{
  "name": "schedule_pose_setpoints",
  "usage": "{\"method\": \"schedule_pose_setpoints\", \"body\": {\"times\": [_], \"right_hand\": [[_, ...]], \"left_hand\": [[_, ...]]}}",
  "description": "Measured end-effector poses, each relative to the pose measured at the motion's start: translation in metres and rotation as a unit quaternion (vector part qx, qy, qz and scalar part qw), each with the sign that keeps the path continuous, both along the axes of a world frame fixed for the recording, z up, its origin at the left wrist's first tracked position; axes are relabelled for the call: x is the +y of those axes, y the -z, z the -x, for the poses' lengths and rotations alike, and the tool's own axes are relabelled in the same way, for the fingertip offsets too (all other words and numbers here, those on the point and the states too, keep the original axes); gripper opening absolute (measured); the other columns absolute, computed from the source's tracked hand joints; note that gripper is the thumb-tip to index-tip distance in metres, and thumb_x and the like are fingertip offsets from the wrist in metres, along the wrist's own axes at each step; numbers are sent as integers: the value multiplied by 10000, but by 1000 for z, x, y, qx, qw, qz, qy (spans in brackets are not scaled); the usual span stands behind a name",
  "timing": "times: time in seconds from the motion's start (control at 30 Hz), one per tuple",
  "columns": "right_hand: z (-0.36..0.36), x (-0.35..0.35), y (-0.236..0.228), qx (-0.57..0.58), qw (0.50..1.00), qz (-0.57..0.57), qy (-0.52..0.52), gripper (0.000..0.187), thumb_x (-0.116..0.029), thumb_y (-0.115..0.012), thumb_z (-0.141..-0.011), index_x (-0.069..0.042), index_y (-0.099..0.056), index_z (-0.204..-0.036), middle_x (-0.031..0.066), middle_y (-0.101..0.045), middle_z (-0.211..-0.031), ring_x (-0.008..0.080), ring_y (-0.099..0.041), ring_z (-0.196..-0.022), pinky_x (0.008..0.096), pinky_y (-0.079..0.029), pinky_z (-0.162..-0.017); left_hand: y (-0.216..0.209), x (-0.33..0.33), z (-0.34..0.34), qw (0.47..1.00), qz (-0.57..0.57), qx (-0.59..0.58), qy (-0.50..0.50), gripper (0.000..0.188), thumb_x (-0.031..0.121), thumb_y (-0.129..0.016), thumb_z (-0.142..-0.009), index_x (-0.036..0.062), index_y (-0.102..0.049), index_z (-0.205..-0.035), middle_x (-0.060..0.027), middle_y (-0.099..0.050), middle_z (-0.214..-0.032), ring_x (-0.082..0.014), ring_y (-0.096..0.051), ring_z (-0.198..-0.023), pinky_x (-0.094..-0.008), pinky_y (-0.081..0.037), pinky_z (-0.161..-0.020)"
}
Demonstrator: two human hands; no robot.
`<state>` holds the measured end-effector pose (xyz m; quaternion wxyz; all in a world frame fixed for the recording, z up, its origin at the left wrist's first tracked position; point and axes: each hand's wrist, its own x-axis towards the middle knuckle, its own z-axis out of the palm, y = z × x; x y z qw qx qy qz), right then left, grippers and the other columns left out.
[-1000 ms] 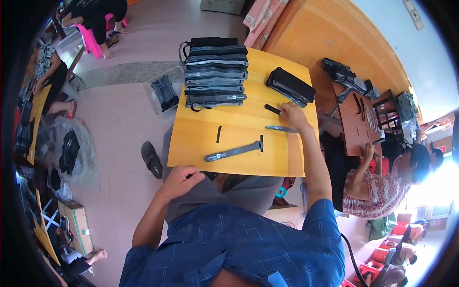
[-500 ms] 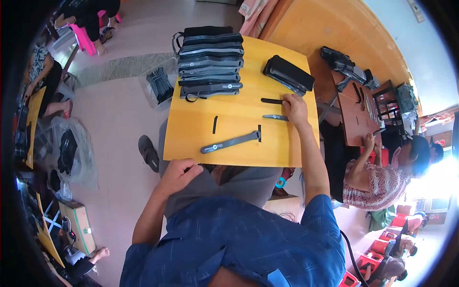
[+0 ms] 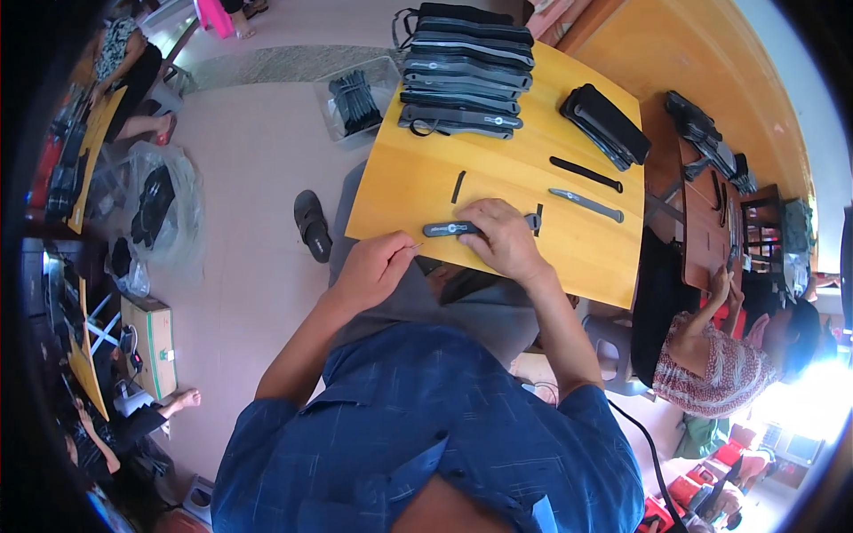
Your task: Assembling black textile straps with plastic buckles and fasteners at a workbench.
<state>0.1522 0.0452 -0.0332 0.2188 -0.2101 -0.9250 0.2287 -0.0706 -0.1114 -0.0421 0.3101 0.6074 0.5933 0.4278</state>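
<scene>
On the yellow table, my right hand lies over a dark grey strap with a pale printed mark. Its thumb and bent fingers close across the strap, whose far end shows beyond the knuckles. At the front edge my left hand pinches something thin and tiny at its fingertips, too small to name. Two short black strips, a left one and a right one, mark the tabletop beyond and beside the strap. A black strap and a second grey strap lie to the right.
A tall pile of grey and black straps stands at the table's far left, a smaller black stack at the far right. A clear bin of dark straps is on the floor. A co-worker sits at a brown table on the right.
My right hand has left the black strap and come left onto the grey strap. My left hand has moved up to the table edge. The view has shifted, too.
</scene>
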Motion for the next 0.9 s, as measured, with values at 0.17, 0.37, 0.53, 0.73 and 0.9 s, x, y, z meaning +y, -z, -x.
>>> {"method": "schedule_pose_setpoints", "body": {"times": [0.17, 0.37, 0.53, 0.73, 0.9], "right_hand": [[8, -15, 9, -10, 1000, 19, 21, 243, -135, -764, -859, -69, -736, -1092, 125, -699, -1005, 351, -671, -977, 431, -546, -873], [23, -39, 8, 5, 994, 95, 59, 237, -149, -764, -886, -53, -755, -1102, 137, -713, -969, 334, -693, -910, 402, -559, -816], [29, -44, 20, 45, 992, 83, 88, 170, -140, -773, -859, -60, -759, -1009, 124, -722, -925, 346, -691, -893, 430, -556, -808], [30, -46, 20, 57, 990, 96, 83, 121, -70, -735, -871, -37, -747, -987, 141, -723, -943, 354, -694, -908, 430, -555, -812], [29, -47, 17, 64, 988, 108, 85, 119, -47, -719, -873, -35, -744, -989, 146, -721, -937, 357, -696, -908, 425, -557, -815]], "left_hand": [[-4, -5, 1, 998, 12, -4, -56, 119, 144, -592, -1000, 34, -629, -1026, -159, -682, -829, -377, -683, -762, -431, -517, -669], [0, -2, -5, 993, 1, 38, -113, 77, 132, -584, -1005, 55, -584, -1012, -150, -665, -799, -372, -683, -739, -439, -509, -643], [5, 1, -10, 989, -28, 78, -124, 68, 145, -588, -988, 78, -581, -983, -154, -673, -813, -394, -680, -765, -485, -507, -646], [14, 1, -14, 990, -8, 104, -97, 93, 174, -587, -980, 82, -588, -993, -162, -678, -816, -400, -683, -776, -506, -515, -658], [23, 7, -22, 991, -10, 99, -88, 77, 143, -601, -984, 72, -579, -1004, -166, -666, -822, -391, -677, -764, -486, -508, -662]]}}
